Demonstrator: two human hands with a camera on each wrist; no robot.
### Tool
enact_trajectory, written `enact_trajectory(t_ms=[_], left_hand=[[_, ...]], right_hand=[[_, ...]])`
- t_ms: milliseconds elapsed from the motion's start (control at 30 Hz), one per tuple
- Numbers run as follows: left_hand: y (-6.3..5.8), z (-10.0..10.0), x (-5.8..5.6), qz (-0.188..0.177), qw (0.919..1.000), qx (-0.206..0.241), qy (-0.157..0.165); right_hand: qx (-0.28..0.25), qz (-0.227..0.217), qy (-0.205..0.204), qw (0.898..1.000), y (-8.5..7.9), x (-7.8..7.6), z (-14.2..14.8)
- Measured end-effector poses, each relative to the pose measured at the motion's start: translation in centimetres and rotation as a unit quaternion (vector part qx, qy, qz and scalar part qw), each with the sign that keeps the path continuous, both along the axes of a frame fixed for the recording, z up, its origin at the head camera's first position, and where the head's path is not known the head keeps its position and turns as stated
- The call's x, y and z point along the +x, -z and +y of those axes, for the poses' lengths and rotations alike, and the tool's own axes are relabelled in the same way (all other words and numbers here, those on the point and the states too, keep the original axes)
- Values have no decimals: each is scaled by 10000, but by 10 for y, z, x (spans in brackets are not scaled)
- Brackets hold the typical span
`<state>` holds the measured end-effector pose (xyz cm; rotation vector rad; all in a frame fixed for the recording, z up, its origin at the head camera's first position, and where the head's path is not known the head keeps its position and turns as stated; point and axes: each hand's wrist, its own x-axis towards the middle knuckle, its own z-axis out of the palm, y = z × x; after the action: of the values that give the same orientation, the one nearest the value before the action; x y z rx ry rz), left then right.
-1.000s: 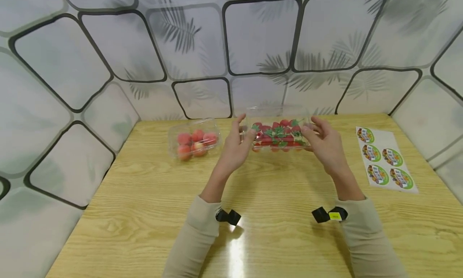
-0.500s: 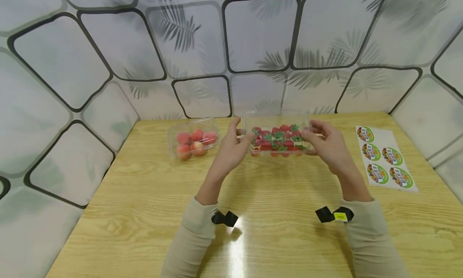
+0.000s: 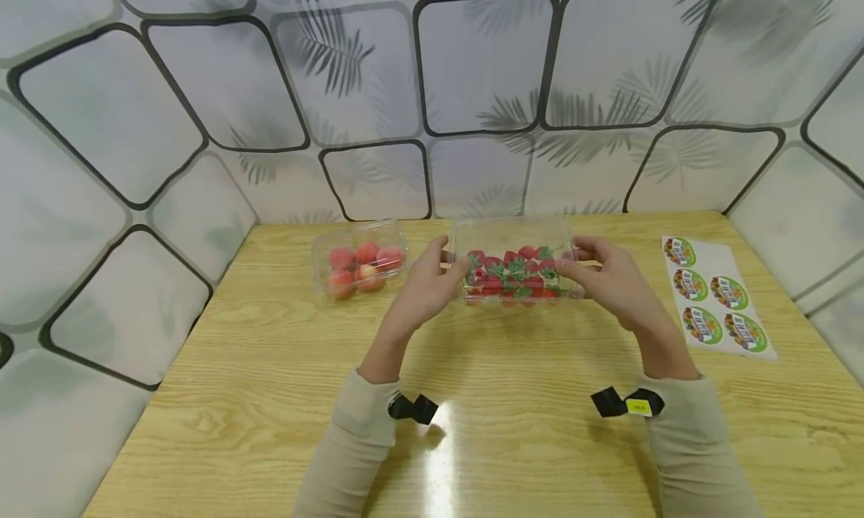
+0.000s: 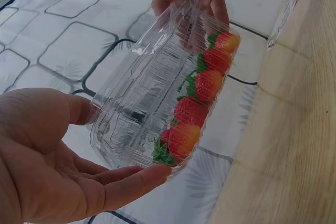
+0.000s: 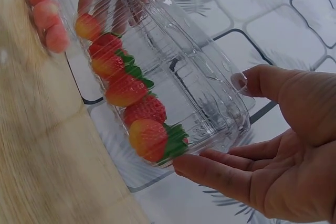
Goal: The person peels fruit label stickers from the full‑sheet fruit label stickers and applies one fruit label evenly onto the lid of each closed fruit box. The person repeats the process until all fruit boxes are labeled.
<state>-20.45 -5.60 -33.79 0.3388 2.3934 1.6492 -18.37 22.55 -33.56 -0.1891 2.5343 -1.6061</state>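
Note:
Between both hands is a clear plastic clamshell box (image 3: 516,241) with several strawberries (image 3: 511,273) with green leaves inside. The left hand (image 3: 428,285) grips its left end, thumb on one side and fingers on the other. At the right end the right hand (image 3: 610,282) holds it the same way. In the left wrist view the strawberries (image 4: 191,109) line one side of the tilted box (image 4: 142,93), and the left hand (image 4: 63,156) pinches its near end. The right wrist view has the right hand (image 5: 278,145) pinching the other end.
A second clear clamshell (image 3: 324,256) with several peach-like red fruits (image 3: 367,265) stands on the wooden table (image 3: 270,383) to the left. A sheet of round fruit stickers (image 3: 718,297) lies at the right. Behind the table hangs a patterned backdrop (image 3: 486,68).
Both hands have brought the strawberry box a little lower in the head view, toward the person, and slightly left. The other box and sticker sheet have stayed in place.

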Motion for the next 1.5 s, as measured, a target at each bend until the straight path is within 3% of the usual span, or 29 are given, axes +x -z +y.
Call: enact_trajectory(t_ms=[300,567,1167,1500], left_hand=[[7,-3,-1,281,9995,-132,94],[15,-2,-2,101,9987,-487,83],[22,-2,-8,-396,9975,-484,314],[29,0,-10,-340,9966,-684,312]], right_hand=[[93,-222,-72,9997,3,0,0],[-35,-507,-235,9984,10,0,4],[-100,-903,-462,9948,13,-4,8],[-13,-947,-616,9936,17,-4,8]])
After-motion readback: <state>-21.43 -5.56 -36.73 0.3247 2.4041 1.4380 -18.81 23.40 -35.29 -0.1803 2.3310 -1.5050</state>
